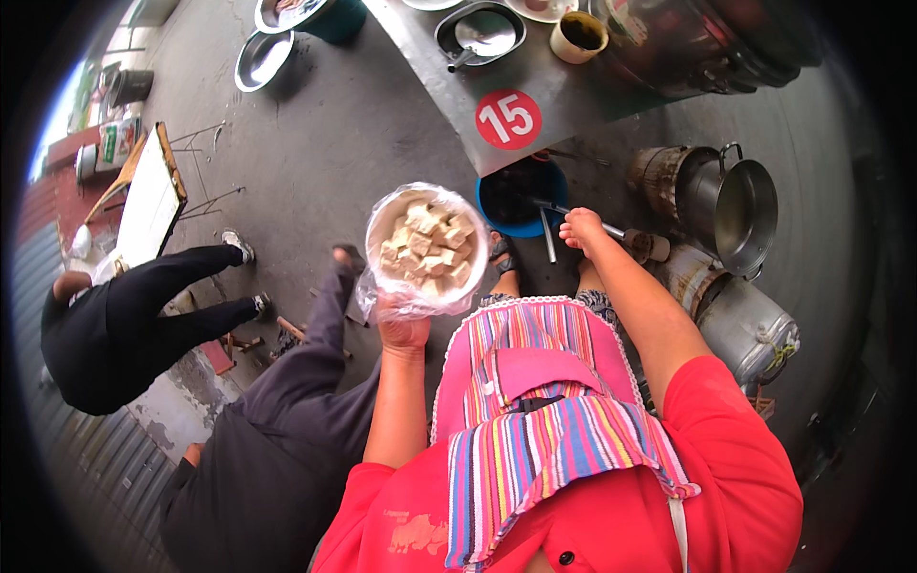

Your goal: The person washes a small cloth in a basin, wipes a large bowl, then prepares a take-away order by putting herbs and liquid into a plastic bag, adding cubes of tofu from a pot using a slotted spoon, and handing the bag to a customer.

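Note:
My left hand (pixel 403 326) holds up a round white bowl (pixel 385 220) lined with clear plastic film, gripping it from below at its near side. Pale, beige cubes of food (pixel 428 243), perhaps tofu, fill the bowl. My right hand (pixel 582 230) is in front of me with its fingers curled, over or beside a long metal handle (pixel 614 230); whether it grips the handle is unclear. To the left of that hand, a blue basin (pixel 529 229) with dark contents stands on the floor. Metal handles stick out over its rim.
A metal table (pixel 458 100) bears a tray with a ladle (pixel 486 34), a cup (pixel 573 51) and a large metal pot. Large pots (pixel 749 215) and drums stand at right. One person (pixel 265 458) is close at my left, another (pixel 136 336) farther off. Basins (pixel 263 63) are at upper left.

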`<move>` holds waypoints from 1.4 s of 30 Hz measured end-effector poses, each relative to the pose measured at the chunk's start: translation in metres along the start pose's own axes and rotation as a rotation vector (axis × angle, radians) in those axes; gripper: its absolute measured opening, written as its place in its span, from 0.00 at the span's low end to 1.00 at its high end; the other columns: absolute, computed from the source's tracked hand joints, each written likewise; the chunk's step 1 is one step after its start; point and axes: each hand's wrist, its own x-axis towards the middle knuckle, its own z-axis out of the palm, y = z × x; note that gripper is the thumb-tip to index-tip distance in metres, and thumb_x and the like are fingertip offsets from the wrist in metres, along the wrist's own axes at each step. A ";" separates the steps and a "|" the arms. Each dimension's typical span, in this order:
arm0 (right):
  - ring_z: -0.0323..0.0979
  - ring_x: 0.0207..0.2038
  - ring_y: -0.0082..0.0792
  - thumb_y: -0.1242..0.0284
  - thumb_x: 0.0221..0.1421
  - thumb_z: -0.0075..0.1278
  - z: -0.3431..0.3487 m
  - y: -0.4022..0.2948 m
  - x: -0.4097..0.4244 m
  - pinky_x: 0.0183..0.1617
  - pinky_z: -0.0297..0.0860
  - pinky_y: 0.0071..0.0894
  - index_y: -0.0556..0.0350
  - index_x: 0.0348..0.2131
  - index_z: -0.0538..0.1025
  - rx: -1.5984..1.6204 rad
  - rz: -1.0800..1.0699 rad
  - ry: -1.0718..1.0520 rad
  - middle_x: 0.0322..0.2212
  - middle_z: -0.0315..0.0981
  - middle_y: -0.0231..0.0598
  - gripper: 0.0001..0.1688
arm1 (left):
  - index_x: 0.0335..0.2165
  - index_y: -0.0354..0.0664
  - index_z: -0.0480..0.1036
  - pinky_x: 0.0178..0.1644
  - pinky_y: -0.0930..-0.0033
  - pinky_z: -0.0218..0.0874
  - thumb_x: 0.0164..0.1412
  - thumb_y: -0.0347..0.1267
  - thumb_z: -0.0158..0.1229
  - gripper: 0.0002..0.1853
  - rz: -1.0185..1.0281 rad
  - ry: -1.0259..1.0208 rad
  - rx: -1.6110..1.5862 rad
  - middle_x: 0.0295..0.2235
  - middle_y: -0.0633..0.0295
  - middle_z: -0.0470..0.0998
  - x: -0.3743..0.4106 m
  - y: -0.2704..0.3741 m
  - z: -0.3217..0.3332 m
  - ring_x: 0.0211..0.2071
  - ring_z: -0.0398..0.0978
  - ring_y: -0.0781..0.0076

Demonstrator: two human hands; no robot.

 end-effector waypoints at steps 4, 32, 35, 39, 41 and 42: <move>0.71 0.29 0.26 0.63 0.57 0.43 0.018 -0.031 -0.067 0.31 0.69 0.30 0.50 0.42 0.67 0.209 -0.157 -0.420 0.31 0.72 0.38 0.15 | 0.56 0.40 0.53 0.60 0.54 0.46 0.49 0.41 0.56 0.37 -0.031 -0.124 -0.048 0.55 0.58 0.59 0.013 -0.002 0.016 0.56 0.57 0.58; 0.69 0.34 0.19 0.82 0.48 0.49 0.092 -0.167 -0.219 0.39 0.65 0.17 0.59 0.33 0.74 0.063 -1.261 -0.357 0.29 0.72 0.30 0.09 | 0.48 0.44 0.59 0.48 0.57 0.65 0.43 0.20 0.46 0.29 0.086 -0.192 0.046 0.45 0.58 0.68 0.091 -0.003 0.058 0.47 0.68 0.61; 0.68 0.37 0.29 0.82 0.45 0.50 0.103 -0.158 -0.228 0.44 0.64 0.24 0.55 0.30 0.76 -0.319 -1.498 -0.150 0.29 0.72 0.36 0.09 | 0.49 0.45 0.58 0.42 0.54 0.70 0.46 0.19 0.44 0.28 0.056 -0.112 0.071 0.46 0.56 0.68 0.106 -0.007 0.057 0.45 0.70 0.58; 0.67 0.40 0.38 0.83 0.41 0.50 0.096 -0.154 -0.229 0.45 0.63 0.32 0.53 0.28 0.76 -0.325 -1.570 -0.102 0.30 0.73 0.38 0.11 | 0.48 0.46 0.58 0.35 0.50 0.72 0.49 0.21 0.48 0.25 0.159 -0.078 0.108 0.44 0.54 0.70 0.137 -0.009 0.065 0.44 0.72 0.56; 0.67 0.40 0.38 0.84 0.40 0.49 0.094 -0.160 -0.229 0.45 0.63 0.32 0.54 0.28 0.76 -0.391 -1.621 -0.081 0.28 0.72 0.38 0.11 | 0.45 0.40 0.61 0.41 0.58 0.70 0.48 0.15 0.45 0.23 0.227 0.014 0.051 0.43 0.56 0.71 0.153 -0.012 0.069 0.42 0.73 0.59; 0.67 0.40 0.38 0.84 0.41 0.49 0.096 -0.166 -0.227 0.45 0.63 0.32 0.54 0.29 0.76 -0.426 -1.663 -0.058 0.29 0.72 0.39 0.12 | 0.44 0.38 0.63 0.44 0.63 0.68 0.48 0.13 0.43 0.22 0.221 0.041 0.034 0.43 0.56 0.71 0.163 -0.014 0.066 0.41 0.73 0.63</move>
